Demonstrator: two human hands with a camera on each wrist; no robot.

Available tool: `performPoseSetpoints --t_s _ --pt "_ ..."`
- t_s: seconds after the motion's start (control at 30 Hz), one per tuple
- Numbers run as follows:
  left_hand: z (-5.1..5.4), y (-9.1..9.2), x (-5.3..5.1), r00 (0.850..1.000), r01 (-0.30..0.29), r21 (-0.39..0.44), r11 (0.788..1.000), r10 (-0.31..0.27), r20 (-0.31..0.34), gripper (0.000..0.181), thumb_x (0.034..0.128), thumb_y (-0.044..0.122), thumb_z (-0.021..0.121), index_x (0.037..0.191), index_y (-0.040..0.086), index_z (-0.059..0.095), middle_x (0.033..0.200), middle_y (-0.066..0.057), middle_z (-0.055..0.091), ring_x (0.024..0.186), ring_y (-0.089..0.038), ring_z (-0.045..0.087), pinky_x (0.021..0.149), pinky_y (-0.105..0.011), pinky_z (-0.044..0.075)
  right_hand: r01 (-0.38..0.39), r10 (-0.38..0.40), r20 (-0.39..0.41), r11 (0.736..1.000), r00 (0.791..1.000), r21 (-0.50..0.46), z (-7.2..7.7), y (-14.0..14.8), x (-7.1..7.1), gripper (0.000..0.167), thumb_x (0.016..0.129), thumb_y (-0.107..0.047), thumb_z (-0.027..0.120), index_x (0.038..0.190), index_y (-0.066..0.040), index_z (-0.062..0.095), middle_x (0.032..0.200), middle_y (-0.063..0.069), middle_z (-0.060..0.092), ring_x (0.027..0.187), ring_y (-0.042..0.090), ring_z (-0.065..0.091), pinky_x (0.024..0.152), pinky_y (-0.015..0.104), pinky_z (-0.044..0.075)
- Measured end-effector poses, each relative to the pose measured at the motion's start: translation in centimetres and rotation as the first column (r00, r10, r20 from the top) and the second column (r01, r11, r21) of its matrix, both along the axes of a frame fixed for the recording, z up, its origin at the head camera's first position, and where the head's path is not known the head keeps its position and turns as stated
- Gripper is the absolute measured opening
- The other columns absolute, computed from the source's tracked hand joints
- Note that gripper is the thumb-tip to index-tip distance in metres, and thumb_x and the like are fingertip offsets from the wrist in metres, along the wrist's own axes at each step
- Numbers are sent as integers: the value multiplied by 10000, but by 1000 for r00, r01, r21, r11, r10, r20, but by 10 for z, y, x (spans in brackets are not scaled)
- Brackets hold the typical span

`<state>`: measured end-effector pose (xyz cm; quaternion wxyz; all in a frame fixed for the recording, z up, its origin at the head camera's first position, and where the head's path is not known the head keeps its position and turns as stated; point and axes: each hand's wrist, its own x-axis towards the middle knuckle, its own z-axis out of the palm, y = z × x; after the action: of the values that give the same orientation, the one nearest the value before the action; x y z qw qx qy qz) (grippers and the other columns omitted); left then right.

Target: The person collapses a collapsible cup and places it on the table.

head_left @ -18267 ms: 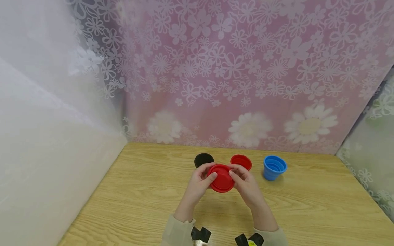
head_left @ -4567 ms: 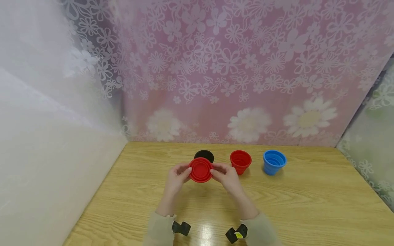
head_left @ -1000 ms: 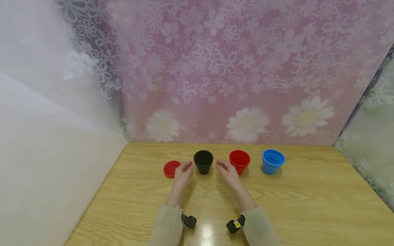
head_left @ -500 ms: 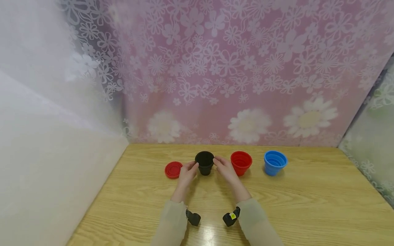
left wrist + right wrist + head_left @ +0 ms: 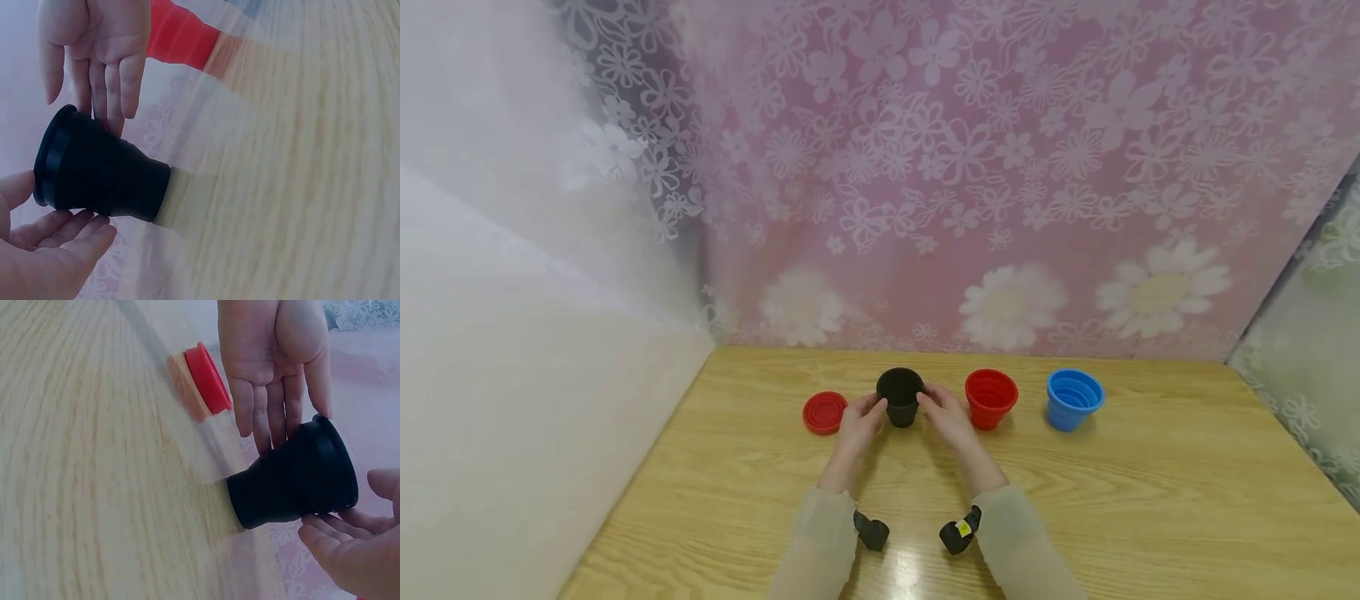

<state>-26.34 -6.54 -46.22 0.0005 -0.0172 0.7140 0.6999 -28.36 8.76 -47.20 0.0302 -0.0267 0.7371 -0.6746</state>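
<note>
A black collapsible cup stands unfolded and upright on the table, between the two hands. My left hand holds its left side, thumb at the rim and fingers against the wall, as the left wrist view shows. From the right, my right hand touches the wall with nearly straight fingers; in the right wrist view its thumb is apart from the cup. Close by the left hand lies a red collapsible cup folded into a flat disc. An unfolded red cup stands right of the right hand.
Farther right stands a blue collapsible cup, unfolded like the red one. All rest on a wood-grain table. A pink flowered curtain rises behind its back edge, and a white sheet hangs on the left.
The red cup, held in both hands earlier, was folded flat and now lies on the left. Within the last second both hands have closed in from either side onto the black cup.
</note>
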Motion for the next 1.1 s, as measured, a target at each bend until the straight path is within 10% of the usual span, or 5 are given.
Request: performPoseSetpoints --t_s 0.43,1.1 --pt "14 2 16 994 42 -67 997 -48 -100 349 884 105 535 1148 -123 507 1126 -238 535 1029 -327 509 841 -407 444 37 -35 -70 999 997 29 14 9 22 373 890 -95 522 1228 53 463 1184 211 500 1068 311 482 874 397 418" --pt "60 8 54 941 149 -151 977 -187 -283 271 881 89 540 1079 -96 558 1039 -218 582 896 -309 582 721 -323 495 -37 22 -317 998 948 -42 51 47 66 338 852 -10 555 1168 89 490 1101 242 525 906 103 547 781 194 456"
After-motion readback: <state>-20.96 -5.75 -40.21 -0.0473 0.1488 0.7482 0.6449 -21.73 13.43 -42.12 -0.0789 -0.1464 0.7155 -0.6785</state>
